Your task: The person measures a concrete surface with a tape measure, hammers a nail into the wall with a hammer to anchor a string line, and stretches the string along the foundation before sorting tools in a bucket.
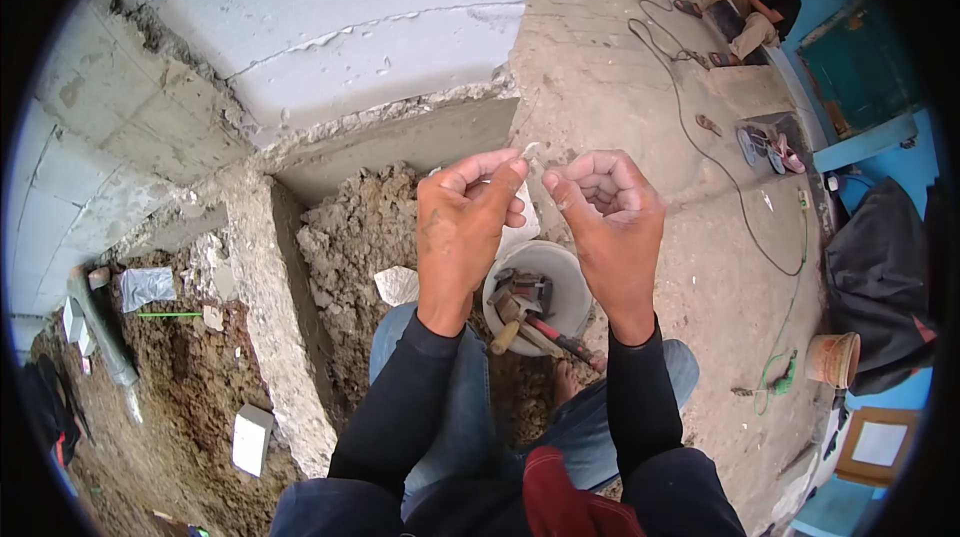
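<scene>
My left hand (465, 227) is raised in front of me, thumb and forefinger pinched together. A small, thin, whitish strand (531, 150) curls out at its fingertips; its exact kind is too fine to tell. Close beside it, my right hand (615, 227) is closed, thumb pressed against curled fingers, and whatever it holds is hidden. Below both hands, between my knees, stands a pale bucket (582, 287) with hand tools in it. Among them are a wooden handle (505, 338) and a red-and-black handle (568, 339).
Left of me a rough concrete beam (262, 277) borders dug soil (350, 227), below a grey block wall (380, 27). A grey pipe (100, 327) lies further left. On the right are a cable (690, 127), sandals (760, 149), a clay-coloured pot (833, 361) and a seated person (765, 12).
</scene>
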Motion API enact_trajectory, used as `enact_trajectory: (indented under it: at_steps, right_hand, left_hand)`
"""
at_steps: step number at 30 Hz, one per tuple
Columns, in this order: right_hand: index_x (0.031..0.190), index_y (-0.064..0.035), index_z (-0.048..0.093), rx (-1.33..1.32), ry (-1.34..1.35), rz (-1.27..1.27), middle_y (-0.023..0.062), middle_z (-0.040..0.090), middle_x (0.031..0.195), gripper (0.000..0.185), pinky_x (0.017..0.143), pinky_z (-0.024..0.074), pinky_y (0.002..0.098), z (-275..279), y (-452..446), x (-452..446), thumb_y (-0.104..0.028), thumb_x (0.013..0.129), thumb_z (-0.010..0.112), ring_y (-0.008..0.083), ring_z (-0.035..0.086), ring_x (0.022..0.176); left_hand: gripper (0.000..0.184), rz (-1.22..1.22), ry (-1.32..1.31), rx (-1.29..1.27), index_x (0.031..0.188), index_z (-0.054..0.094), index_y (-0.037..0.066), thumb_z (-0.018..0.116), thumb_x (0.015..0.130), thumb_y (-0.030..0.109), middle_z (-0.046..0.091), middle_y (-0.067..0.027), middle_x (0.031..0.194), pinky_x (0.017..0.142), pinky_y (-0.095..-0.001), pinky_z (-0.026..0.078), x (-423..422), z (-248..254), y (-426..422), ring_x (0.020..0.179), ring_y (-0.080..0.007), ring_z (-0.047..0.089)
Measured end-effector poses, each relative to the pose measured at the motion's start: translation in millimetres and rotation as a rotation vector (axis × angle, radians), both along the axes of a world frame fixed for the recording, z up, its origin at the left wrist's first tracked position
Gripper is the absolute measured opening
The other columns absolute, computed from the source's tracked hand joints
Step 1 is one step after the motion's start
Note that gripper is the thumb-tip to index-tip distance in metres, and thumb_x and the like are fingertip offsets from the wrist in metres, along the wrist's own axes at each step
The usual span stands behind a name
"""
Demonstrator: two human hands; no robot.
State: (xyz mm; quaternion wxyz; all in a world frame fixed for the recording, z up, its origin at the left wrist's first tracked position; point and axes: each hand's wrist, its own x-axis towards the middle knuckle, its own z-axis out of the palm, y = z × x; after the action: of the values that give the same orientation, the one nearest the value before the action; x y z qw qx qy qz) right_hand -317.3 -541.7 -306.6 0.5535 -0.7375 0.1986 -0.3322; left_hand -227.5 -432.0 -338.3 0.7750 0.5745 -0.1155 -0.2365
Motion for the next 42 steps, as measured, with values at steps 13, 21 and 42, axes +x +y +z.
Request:
enact_trajectory:
  at_steps: [13,21,42]
  right_hand:
    - [0.09,0.0004,0.061,0.045,0.01,0.017,0.0037,0.068,0.081,0.012,0.069,0.0514,0.0244,-3,-3,3,-0.001,0.091,0.072,0.0065,0.063,0.075]
    - [0.097,-0.0066,0.055,0.809,-0.12,0.222,0.01,0.074,0.095,0.018,0.077,0.0557,0.0289,-22,-19,-5,-0.004,0.094,0.073,0.0138,0.07,0.084]
    - [0.1,0.0029,0.075,-0.025,-0.042,0.008,0.0088,0.076,0.089,0.02,0.072,0.0542,0.026,-18,-3,-9,-0.016,0.092,0.075,0.0097,0.069,0.08]
  left_hand:
    - [0.024,0.002,-0.112,0.017,0.105,0.076,-0.005,0.074,0.094,0.016,0.067,-0.0018,0.073,0.053,-0.0232,0.041,-3,-4,-3,0.057,-0.0047,0.05]
    - [0.022,-0.01,-0.317,0.046,0.104,0.077,-0.001,0.073,0.095,0.018,0.061,0.0006,0.078,0.054,-0.024,0.031,-5,-5,-2,0.062,-0.004,0.039]
    - [0.025,0.011,-0.282,0.138,0.096,0.074,-0.005,0.074,0.092,0.019,0.059,0.0049,0.067,0.051,-0.0232,0.036,-13,3,-4,0.06,-0.0031,0.046]
